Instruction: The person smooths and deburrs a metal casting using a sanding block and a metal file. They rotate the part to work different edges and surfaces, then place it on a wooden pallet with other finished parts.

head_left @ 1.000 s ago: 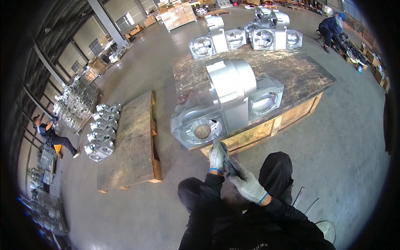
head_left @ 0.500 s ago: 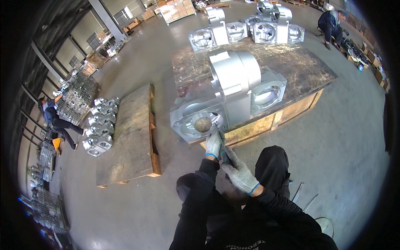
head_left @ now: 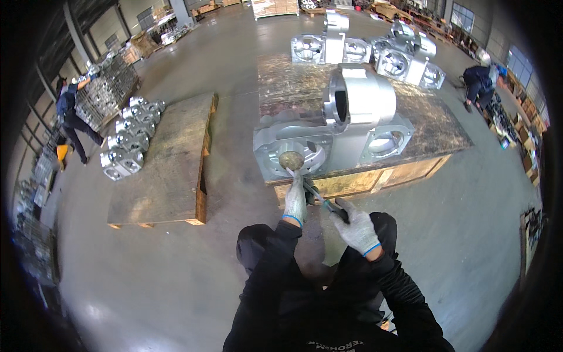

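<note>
A large silver metal casting with an upright ring and flanged openings sits on the near side of a wooden crate. In its near left opening shows a round brownish area. My gloved left hand is at the lower rim of that opening, fingers closed around the front of a slim metal hand tool. Its dark handle is in my gloved right hand, closed around it, lower and to the right. The left fingers hide part of the shaft, and the tip is too small to make out.
The wooden crate carries more castings at its far side. Left of it lies a low wooden pallet with a row of castings. One person works at the left, another crouches far right beside boxes.
My right hand has moved right and away from my left, exposing more of the tool's shaft. The whole view has shifted; my left hand stays by the casting's opening.
</note>
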`<action>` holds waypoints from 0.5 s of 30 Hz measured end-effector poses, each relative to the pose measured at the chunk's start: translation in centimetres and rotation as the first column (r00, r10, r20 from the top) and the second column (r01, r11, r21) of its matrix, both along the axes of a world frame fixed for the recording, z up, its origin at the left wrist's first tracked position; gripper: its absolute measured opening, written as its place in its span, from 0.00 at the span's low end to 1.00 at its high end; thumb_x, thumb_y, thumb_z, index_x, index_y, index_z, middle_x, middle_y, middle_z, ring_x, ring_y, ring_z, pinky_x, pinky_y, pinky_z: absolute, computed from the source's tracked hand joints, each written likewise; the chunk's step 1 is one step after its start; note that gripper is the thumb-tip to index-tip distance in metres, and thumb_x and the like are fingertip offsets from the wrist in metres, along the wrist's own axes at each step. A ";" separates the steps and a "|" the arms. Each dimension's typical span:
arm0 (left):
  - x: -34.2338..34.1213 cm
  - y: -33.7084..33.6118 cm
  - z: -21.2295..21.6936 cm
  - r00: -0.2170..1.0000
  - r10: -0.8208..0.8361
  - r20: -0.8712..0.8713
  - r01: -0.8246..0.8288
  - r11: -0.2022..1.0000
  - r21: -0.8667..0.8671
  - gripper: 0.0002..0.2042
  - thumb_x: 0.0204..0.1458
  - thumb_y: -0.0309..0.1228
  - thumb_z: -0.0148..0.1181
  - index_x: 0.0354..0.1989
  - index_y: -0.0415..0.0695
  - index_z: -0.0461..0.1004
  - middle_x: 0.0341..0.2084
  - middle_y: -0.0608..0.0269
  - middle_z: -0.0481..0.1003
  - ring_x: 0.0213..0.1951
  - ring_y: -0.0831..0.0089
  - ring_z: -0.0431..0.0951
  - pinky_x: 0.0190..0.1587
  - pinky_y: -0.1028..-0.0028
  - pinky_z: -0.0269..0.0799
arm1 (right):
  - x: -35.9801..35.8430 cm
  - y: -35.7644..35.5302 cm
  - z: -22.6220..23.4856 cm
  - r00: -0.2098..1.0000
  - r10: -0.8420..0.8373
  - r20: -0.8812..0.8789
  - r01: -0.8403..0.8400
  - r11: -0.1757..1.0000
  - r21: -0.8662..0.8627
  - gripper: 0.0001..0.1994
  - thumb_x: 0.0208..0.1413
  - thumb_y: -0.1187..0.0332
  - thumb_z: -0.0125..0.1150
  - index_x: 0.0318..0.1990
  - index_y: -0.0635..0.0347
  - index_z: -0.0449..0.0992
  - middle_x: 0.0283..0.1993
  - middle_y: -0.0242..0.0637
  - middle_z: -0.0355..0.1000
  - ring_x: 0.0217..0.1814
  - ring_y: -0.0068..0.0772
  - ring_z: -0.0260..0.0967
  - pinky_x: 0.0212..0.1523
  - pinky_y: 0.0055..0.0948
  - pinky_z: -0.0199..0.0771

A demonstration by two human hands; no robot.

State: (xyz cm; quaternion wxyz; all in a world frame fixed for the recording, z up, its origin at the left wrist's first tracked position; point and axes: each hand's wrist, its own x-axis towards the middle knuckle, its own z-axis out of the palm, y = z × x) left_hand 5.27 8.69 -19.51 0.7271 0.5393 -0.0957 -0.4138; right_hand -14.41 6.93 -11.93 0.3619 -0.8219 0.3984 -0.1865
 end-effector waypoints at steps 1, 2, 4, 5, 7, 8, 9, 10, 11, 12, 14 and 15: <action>-0.2 0.0 0.0 0.996 -0.024 0.080 0.024 1.000 0.001 0.29 0.67 0.59 0.48 0.32 0.42 0.75 0.18 0.63 0.73 0.16 0.72 0.72 0.18 0.71 0.67 | -0.2 -0.9 0.6 0.997 0.068 -0.026 -0.071 0.987 -0.147 0.22 0.59 0.60 0.68 0.56 0.63 0.80 0.45 0.55 0.81 0.49 0.55 0.81 0.51 0.40 0.80; -0.3 -0.2 0.0 0.989 -0.046 0.139 0.047 0.999 -0.006 0.29 0.67 0.59 0.48 0.33 0.41 0.75 0.18 0.62 0.74 0.16 0.71 0.73 0.18 0.71 0.68 | -0.2 -1.7 1.2 0.993 0.118 0.004 -0.115 0.972 -0.206 0.20 0.59 0.60 0.68 0.55 0.63 0.81 0.44 0.54 0.81 0.48 0.54 0.81 0.50 0.41 0.80; -0.1 -1.0 0.3 0.976 0.000 0.219 -0.012 0.999 0.051 0.32 0.67 0.59 0.47 0.34 0.37 0.77 0.20 0.57 0.78 0.15 0.70 0.75 0.17 0.70 0.68 | 0.6 -3.1 2.4 0.989 0.145 -0.007 -0.141 0.949 -0.283 0.19 0.59 0.60 0.68 0.52 0.63 0.82 0.42 0.52 0.81 0.45 0.53 0.80 0.48 0.41 0.79; 0.2 -1.5 0.4 0.984 -0.030 0.177 0.010 0.993 0.116 0.33 0.67 0.60 0.47 0.34 0.36 0.78 0.20 0.57 0.79 0.16 0.70 0.75 0.17 0.70 0.68 | 1.1 -3.7 2.9 0.987 0.155 -0.034 -0.158 0.938 -0.309 0.18 0.59 0.60 0.68 0.52 0.62 0.82 0.42 0.52 0.81 0.44 0.53 0.79 0.47 0.42 0.79; 1.2 -2.4 0.9 0.979 -0.021 0.202 -0.013 0.986 0.167 0.34 0.68 0.60 0.44 0.30 0.37 0.79 0.18 0.57 0.79 0.15 0.70 0.76 0.17 0.70 0.68 | 2.4 -4.6 4.0 0.976 0.215 -0.027 -0.204 0.867 -0.454 0.14 0.60 0.60 0.67 0.48 0.57 0.85 0.39 0.49 0.79 0.38 0.51 0.79 0.39 0.43 0.78; 1.5 -2.4 1.0 0.971 -0.034 0.238 0.015 0.997 0.082 0.35 0.69 0.59 0.41 0.28 0.37 0.79 0.16 0.58 0.78 0.15 0.70 0.75 0.16 0.70 0.67 | 3.0 -5.0 4.6 0.969 0.247 -0.029 -0.226 0.828 -0.514 0.13 0.59 0.60 0.66 0.48 0.55 0.85 0.39 0.47 0.79 0.38 0.51 0.78 0.38 0.43 0.78; 2.0 -2.7 1.2 0.966 -0.051 0.252 0.013 0.989 0.150 0.38 0.69 0.61 0.37 0.30 0.36 0.79 0.15 0.59 0.77 0.13 0.71 0.74 0.17 0.70 0.68 | 3.6 -5.3 5.0 0.964 0.266 -0.009 -0.225 0.799 -0.558 0.13 0.59 0.60 0.66 0.47 0.53 0.85 0.38 0.46 0.79 0.38 0.50 0.78 0.38 0.43 0.78; 2.3 -2.6 1.4 0.968 -0.040 0.250 0.012 0.993 0.115 0.38 0.69 0.61 0.37 0.30 0.36 0.79 0.15 0.59 0.78 0.13 0.71 0.73 0.17 0.70 0.68 | 4.0 -5.5 5.4 0.962 0.265 -0.071 -0.258 0.786 -0.562 0.12 0.59 0.60 0.66 0.47 0.50 0.86 0.36 0.43 0.78 0.37 0.50 0.78 0.37 0.44 0.78; 2.5 -2.5 1.6 0.975 -0.016 0.223 -0.013 0.992 0.127 0.38 0.69 0.61 0.37 0.29 0.36 0.79 0.15 0.59 0.78 0.12 0.71 0.72 0.17 0.70 0.67 | 4.4 -5.7 5.8 0.959 0.264 -0.105 -0.277 0.786 -0.552 0.12 0.59 0.60 0.66 0.47 0.52 0.86 0.35 0.45 0.78 0.37 0.51 0.78 0.37 0.44 0.77; 2.6 -2.4 1.8 0.974 -0.021 0.225 -0.004 0.994 0.107 0.37 0.69 0.61 0.38 0.29 0.37 0.78 0.15 0.59 0.78 0.13 0.71 0.72 0.16 0.71 0.66 | 4.6 -5.9 6.1 0.955 0.264 -0.136 -0.295 0.789 -0.539 0.13 0.58 0.61 0.67 0.47 0.53 0.85 0.35 0.47 0.78 0.36 0.52 0.78 0.38 0.44 0.77; 2.5 -2.1 1.8 0.977 -0.011 0.211 -0.013 0.994 0.112 0.36 0.69 0.60 0.39 0.27 0.38 0.77 0.15 0.58 0.77 0.13 0.71 0.72 0.14 0.71 0.63 | 4.8 -6.2 6.6 0.938 0.324 -0.126 -0.337 0.759 -0.557 0.13 0.58 0.60 0.67 0.47 0.55 0.85 0.33 0.48 0.77 0.35 0.53 0.77 0.36 0.45 0.76; 2.4 -2.2 1.9 0.983 0.000 0.185 -0.018 0.996 0.092 0.36 0.69 0.60 0.38 0.27 0.37 0.77 0.14 0.58 0.76 0.13 0.72 0.72 0.15 0.71 0.64 | 4.9 -6.4 6.8 0.929 0.326 -0.176 -0.367 0.744 -0.558 0.13 0.58 0.59 0.67 0.47 0.53 0.85 0.34 0.46 0.77 0.35 0.52 0.78 0.37 0.45 0.77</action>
